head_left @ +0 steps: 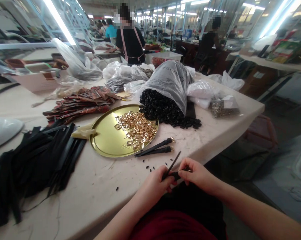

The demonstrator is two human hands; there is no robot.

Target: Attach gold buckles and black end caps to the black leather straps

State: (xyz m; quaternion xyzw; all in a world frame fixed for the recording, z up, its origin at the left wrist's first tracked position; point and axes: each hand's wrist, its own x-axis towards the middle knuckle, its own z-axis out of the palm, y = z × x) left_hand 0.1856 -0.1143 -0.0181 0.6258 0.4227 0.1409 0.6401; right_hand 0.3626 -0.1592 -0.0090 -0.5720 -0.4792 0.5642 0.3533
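Observation:
Over the table's front edge, my left hand [162,181] is closed round a black strap [174,163] whose free end points up and away. My right hand [194,173] pinches the strap's other end close beside it, where a small gold glint shows between the fingers; the fingertips partly hide it. Just beyond the hands lie two black straps with gold buckles [165,150]. Behind these, a round gold tray [102,133] holds a heap of loose gold buckles [137,130]. A pile of small black pieces [160,106] spills from a plastic bag [167,80] beside the tray.
Black strips [32,160] cover the table's left side. A stack of reddish-brown pieces [82,101] lies behind the tray. White packets [201,93] and a bag of metal parts [225,106] sit at right. A person in an apron [130,41] stands beyond the table.

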